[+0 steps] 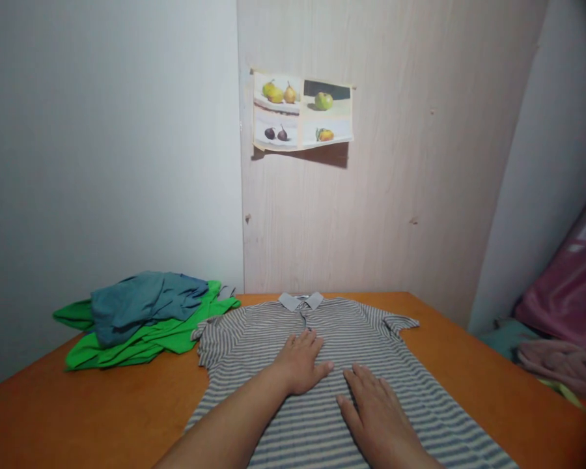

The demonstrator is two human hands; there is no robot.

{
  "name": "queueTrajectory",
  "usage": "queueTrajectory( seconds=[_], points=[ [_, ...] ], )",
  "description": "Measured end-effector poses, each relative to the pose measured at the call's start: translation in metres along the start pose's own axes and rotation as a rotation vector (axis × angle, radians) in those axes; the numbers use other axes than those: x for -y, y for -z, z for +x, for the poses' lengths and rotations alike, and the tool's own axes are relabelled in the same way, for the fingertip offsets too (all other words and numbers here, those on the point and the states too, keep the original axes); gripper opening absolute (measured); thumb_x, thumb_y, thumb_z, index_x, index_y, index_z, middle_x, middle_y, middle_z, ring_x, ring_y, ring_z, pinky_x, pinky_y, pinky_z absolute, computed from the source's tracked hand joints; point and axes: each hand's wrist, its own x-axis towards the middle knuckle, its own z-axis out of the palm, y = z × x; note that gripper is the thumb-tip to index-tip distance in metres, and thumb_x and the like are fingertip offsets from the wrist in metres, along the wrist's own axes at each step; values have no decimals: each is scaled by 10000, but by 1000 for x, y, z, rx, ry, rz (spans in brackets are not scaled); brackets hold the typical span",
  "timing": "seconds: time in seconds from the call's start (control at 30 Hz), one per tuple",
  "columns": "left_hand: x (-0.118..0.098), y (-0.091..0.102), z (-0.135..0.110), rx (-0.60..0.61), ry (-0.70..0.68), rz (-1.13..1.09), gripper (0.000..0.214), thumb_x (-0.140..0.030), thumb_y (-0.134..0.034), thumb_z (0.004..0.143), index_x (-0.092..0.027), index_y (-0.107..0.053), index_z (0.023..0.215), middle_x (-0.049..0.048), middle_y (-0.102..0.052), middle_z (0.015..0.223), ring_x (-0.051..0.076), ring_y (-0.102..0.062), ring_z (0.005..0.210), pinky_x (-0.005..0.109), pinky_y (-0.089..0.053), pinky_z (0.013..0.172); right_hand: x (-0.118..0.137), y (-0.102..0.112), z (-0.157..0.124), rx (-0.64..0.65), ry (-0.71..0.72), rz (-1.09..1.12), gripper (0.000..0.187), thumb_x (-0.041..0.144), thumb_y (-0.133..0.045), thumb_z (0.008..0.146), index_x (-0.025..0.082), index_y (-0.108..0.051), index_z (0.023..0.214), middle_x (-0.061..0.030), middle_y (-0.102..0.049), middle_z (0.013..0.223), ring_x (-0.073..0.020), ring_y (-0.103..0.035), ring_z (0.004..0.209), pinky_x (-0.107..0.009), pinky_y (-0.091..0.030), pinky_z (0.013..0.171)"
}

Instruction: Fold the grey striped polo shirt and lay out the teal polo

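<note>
A grey-and-white striped polo shirt [351, 326] lies spread flat on the orange table [473, 371], collar toward the wall. My left hand [301, 361] rests palm down on the chest of the shirt, fingers stretched out. My right hand [378, 413] lies flat beside it, a little nearer to me, fingers also extended on the fabric. Neither hand holds anything.
A pile of green and blue-grey clothes [137, 319] sits at the table's far left. A sheet with fruit pictures [300, 112] hangs on the wooden wall panel. Pink and other fabrics [566, 306] are heaped off the table's right edge.
</note>
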Motion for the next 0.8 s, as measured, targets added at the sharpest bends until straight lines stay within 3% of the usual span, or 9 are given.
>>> queueTrajectory(
  seconds=[0.27,0.47,0.57,0.8],
  points=[
    [-7,7,-16,20,25,31,758,-697,-287,951,-249,-341,1560,107,-247,1641,310,-172,1526,566,-139,1215,8,6,-16,25,-45,26,671,564,-282,987,181,-434,1517,-106,-325,1600,-344,-237,1502,-627,-118,1196],
    [-7,4,-26,20,18,39,737,-692,-320,949,-277,-345,1557,86,-232,1647,295,-161,1530,550,-119,1220,10,11,-38,100,-25,86,695,595,-351,968,204,-389,1541,-105,-252,1622,-361,-177,1513,-638,-92,1199],
    [-5,3,-24,22,16,40,745,-704,-324,943,-280,-351,1555,80,-237,1647,299,-164,1530,550,-116,1221,-1,16,-44,114,17,133,716,619,-356,966,209,-359,1553,-104,-237,1626,-350,-187,1512,-621,-137,1201],
    [-6,1,-26,15,31,57,761,-718,-315,940,-274,-348,1557,83,-213,1651,308,-138,1533,560,-99,1221,-42,19,-61,29,-154,39,763,691,-349,940,218,-387,1537,-116,-263,1610,-380,-194,1502,-672,-129,1181]
  ],
)
